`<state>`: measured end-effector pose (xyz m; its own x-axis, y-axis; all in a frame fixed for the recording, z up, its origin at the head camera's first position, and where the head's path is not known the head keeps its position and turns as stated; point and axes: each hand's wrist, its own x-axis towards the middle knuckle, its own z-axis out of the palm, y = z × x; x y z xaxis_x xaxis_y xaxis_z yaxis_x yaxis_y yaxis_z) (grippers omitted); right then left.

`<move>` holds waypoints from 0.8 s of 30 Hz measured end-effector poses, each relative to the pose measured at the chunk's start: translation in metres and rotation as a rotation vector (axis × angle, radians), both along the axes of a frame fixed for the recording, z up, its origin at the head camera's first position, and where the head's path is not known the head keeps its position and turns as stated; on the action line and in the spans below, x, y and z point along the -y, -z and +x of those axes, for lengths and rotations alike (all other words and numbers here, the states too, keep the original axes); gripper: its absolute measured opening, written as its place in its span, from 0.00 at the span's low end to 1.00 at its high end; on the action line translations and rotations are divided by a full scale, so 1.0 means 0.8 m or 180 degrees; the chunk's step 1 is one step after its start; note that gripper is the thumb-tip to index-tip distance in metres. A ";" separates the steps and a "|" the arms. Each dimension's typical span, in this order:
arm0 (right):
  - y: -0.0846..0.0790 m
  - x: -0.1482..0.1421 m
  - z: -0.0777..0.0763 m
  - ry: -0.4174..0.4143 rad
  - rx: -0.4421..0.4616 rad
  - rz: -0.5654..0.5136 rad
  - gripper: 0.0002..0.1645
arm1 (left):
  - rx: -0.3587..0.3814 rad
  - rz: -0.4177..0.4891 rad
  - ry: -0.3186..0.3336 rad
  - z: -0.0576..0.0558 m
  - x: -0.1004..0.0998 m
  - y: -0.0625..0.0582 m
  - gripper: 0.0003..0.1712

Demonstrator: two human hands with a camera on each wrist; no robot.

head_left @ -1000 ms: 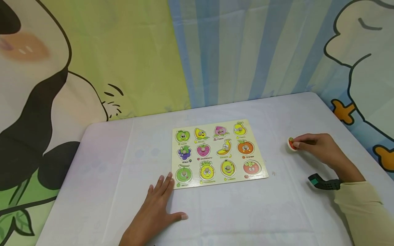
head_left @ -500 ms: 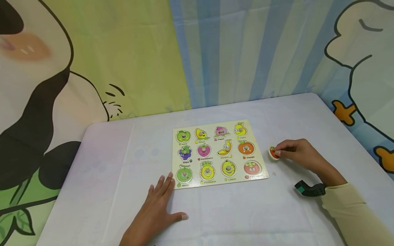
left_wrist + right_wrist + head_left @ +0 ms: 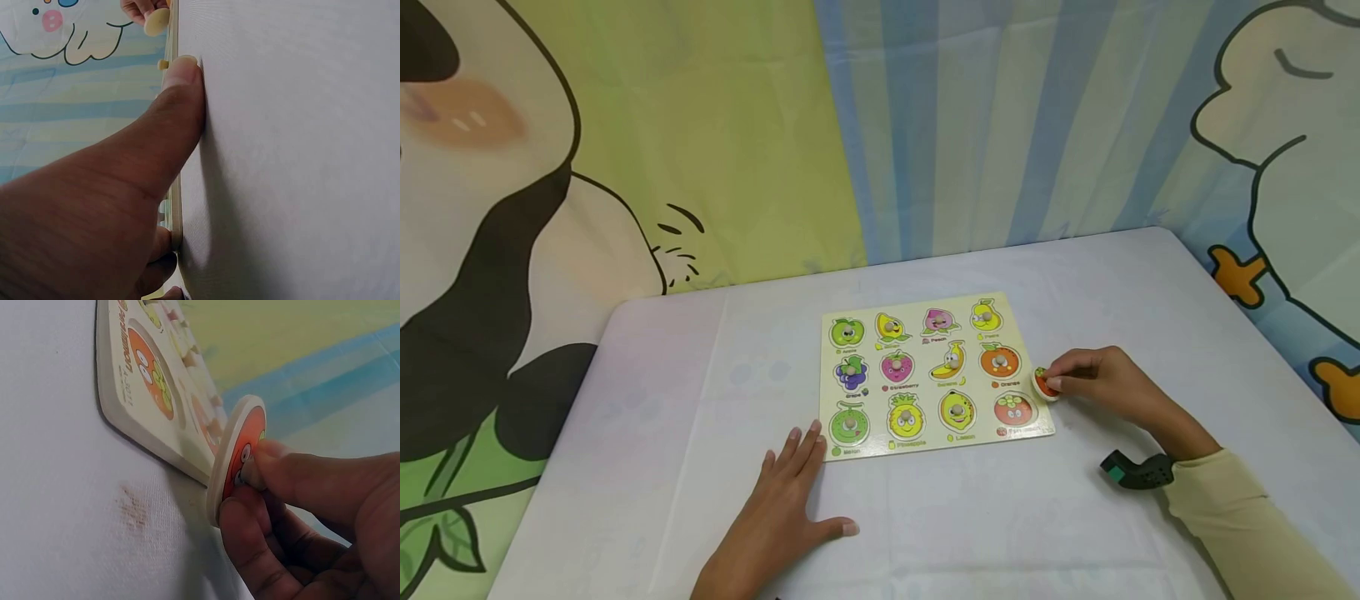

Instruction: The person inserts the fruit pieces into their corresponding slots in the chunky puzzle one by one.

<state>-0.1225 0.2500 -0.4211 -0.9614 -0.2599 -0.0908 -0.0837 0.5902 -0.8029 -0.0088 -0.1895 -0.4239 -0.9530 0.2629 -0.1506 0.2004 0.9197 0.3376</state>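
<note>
Between thumb and fingers my right hand (image 3: 1105, 385) pinches the small knob of a persimmon puzzle piece (image 3: 245, 440). The piece is held tilted on its edge close to the right side of a pale fruit puzzle board (image 3: 178, 447). Beside it on the board lies the recessed persimmon slot (image 3: 1015, 409), with a printed picture and no knob. Several other knobbed fruit pieces, such as the orange piece (image 3: 999, 361) and lemon piece (image 3: 957, 410), sit in their slots. My left hand (image 3: 775, 504) rests spread on the table, fingertips at the board's lower left corner.
A white cloth covers the table (image 3: 962, 533). Printed cartoon curtains (image 3: 745, 150) stand behind and at both sides. A black device (image 3: 1138, 471) is on the right wrist. A faint brownish stain (image 3: 132, 505) marks the cloth near the board.
My right hand has carried the persimmon piece leftward and slightly nearer, from the right part of the table to the board's right edge. The left hand and the board have stayed in place.
</note>
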 end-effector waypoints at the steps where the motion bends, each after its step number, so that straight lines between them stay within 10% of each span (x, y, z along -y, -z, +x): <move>1: -0.001 0.002 0.001 -0.0002 0.0006 -0.0020 0.06 | 0.0002 -0.0011 -0.0002 0.000 0.000 0.000 0.68; 24: -0.006 0.054 0.019 -0.0010 0.0064 -0.0568 0.08 | 0.0002 -0.0011 0.0005 -0.001 0.002 0.002 0.68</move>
